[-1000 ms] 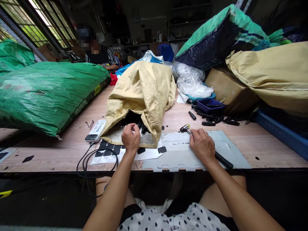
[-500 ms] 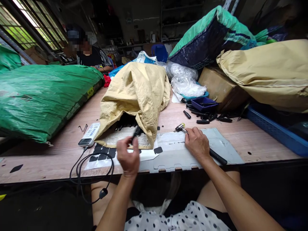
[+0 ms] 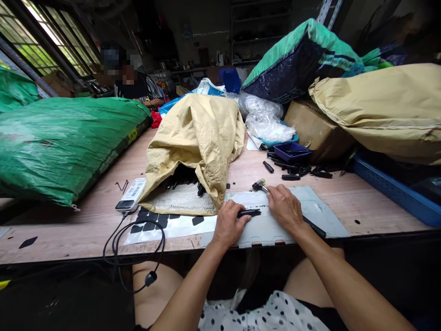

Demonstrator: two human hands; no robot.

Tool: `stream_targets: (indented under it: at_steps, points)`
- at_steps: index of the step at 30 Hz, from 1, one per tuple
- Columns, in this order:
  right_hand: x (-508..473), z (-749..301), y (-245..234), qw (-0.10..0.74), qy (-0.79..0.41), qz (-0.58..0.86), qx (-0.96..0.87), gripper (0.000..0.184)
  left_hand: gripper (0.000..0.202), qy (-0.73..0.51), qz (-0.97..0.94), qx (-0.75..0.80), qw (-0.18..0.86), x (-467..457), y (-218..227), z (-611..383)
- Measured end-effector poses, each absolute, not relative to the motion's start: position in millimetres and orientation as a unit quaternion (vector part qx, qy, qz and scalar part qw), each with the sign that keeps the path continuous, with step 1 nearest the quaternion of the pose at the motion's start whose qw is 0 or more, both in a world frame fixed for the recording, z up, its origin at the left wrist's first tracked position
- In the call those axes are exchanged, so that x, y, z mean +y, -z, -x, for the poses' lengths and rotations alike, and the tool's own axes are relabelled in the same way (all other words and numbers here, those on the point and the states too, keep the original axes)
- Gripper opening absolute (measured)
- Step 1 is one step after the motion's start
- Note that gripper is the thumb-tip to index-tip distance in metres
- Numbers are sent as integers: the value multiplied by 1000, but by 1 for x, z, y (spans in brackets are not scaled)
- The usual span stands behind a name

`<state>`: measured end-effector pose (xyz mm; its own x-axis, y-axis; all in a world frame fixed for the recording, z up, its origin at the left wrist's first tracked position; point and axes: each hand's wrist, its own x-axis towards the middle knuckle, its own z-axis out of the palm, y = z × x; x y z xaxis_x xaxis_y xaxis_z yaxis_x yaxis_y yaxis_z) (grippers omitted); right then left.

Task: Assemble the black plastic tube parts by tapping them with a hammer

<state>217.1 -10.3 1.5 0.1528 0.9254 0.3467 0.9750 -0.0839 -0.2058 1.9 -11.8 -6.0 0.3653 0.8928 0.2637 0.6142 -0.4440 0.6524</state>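
My left hand point(image 3: 230, 221) is closed around one end of a slim black rod-like piece point(image 3: 251, 212), which lies low over the grey cardboard sheet point(image 3: 319, 209). What exactly the piece is I cannot make out. My right hand point(image 3: 284, 205) grips a small hammer point(image 3: 261, 185) close to its head; the black handle sticks out behind the wrist. Left of my hands, a beige sack point(image 3: 196, 133) lies with its mouth toward me, and black pieces point(image 3: 184, 177) show inside it. A white sheet with black stickers point(image 3: 151, 221) sits under the sack's front edge.
A white device point(image 3: 131, 195) with a coiled black cable point(image 3: 115, 248) lies at left, beside a big green sack point(image 3: 69, 142). Black parts point(image 3: 296, 171) surround a purple tray point(image 3: 292, 151). A blue basket point(image 3: 389, 188) stands at right. Another person point(image 3: 138, 87) sits across the table.
My left hand has moved right, from before the sack's mouth to the cardboard, carrying the black piece beside the hammer. My right hand stays almost where it was, still holding the hammer.
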Motion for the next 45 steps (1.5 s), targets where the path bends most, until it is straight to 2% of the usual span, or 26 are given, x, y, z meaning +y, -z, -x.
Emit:
stream_targets:
  at_steps: [7,11,16,23,27,33,38,45]
  points:
    - [-49,-210,-21,393,-87,662,-632,32,16,-342,-760,486,263,-14,5,-4]
    - [-77,-195,-22,398,-142,620,-661,33,18,-344,-745,498,279,-14,1,-3]
    - [-88,-186,-26,406,-134,608,-669,35,19,-338,-749,502,271,-13,0,-3]
    - [-90,-182,-25,345,-119,627,-689,35,19,-332,-748,502,280,-11,2,-4]
    - [-91,-174,-29,360,-121,612,-694,37,19,-315,-745,507,297,-9,-3,-3]
    - [-89,-164,-28,321,-112,616,-710,34,20,-308,-747,505,304,-7,-5,-2]
    - [-65,-186,-32,334,-51,656,-675,32,20,-317,-745,506,298,-8,-3,-2]
    - [-16,-220,-7,221,24,734,-642,30,24,-315,-749,505,292,-10,-3,-1]
